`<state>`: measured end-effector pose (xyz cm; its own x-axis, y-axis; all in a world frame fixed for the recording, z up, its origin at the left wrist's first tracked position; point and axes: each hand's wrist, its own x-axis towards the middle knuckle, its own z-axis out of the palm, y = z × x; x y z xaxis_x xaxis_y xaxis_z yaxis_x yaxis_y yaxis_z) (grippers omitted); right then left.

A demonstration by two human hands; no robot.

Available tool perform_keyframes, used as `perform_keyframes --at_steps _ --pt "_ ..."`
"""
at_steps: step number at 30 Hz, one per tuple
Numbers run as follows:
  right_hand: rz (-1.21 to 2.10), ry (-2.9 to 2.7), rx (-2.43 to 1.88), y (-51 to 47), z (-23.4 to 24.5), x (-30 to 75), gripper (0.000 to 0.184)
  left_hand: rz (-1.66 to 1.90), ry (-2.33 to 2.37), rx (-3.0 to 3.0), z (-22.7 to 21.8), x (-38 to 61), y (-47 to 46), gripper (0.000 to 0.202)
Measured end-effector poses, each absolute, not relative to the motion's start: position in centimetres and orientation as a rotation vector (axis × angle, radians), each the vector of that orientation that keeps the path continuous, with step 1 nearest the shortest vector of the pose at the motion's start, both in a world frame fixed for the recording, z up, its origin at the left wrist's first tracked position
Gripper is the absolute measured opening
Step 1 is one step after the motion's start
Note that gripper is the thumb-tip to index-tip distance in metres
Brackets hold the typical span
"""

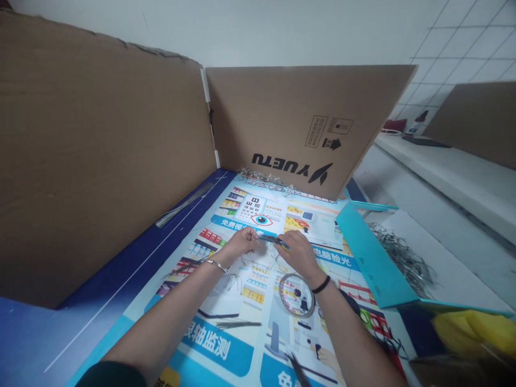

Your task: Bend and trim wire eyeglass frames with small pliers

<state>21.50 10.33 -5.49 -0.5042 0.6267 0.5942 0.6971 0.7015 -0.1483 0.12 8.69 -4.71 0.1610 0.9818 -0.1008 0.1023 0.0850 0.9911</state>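
Note:
Over the middle of the printed poster, my right hand [297,251] is wrapped round a pair of pliers [274,239] with a touch of blue and yellow at the handles. The jaws point left toward my left hand [244,242], whose fingers are closed in a pinch. What that pinch holds is too small to make out; faint thin strands hang below it. Beside my right wrist lies a round coil of wire [281,302]. A small bundle of cut wires [237,324] rests nearer to me.
Tall cardboard panels [100,145] stand at left and back. At right, a teal box [374,263] holds tangled wire pieces [403,260]. Yellow material [475,333] sits at lower right. A dark pointed tool [297,371] lies at the front edge. Wire scraps [262,176] line the back panel.

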Motion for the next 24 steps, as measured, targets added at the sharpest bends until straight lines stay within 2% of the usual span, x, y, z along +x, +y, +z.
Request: perform_keyframes --at_steps 9,24 --pt "-0.142 -2.088 -0.973 10.4 -5.4 21.7 0.017 1.109 1.134 1.152 -5.2 0.2 8.9 0.017" --pt "-0.407 -2.356 -1.064 9.5 -4.6 21.2 0.017 1.237 1.088 1.105 -5.8 0.5 9.2 0.020"
